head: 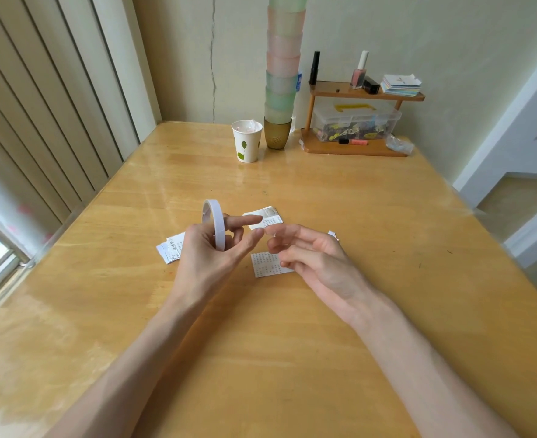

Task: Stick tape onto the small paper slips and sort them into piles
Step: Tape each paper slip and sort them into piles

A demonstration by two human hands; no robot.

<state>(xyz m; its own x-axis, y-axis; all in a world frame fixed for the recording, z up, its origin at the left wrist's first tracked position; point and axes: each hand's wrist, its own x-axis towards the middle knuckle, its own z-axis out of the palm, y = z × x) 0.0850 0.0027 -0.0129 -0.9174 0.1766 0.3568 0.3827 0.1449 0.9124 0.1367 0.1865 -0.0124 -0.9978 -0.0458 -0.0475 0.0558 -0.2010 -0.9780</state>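
Head view: thin white tape roll [212, 223].

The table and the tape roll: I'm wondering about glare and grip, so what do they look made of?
The table looks like varnished wood: yellow-brown grain, plank seams and glossy reflections. The tape roll, held in the left hand, looks like a thin white matte ring, probably paper-backed tape; the exact material is unclear.

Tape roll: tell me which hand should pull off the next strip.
Right. The left hand already grips the tape roll upright, so it is occupied. The right hand hovers empty, fingertips close beside the roll.
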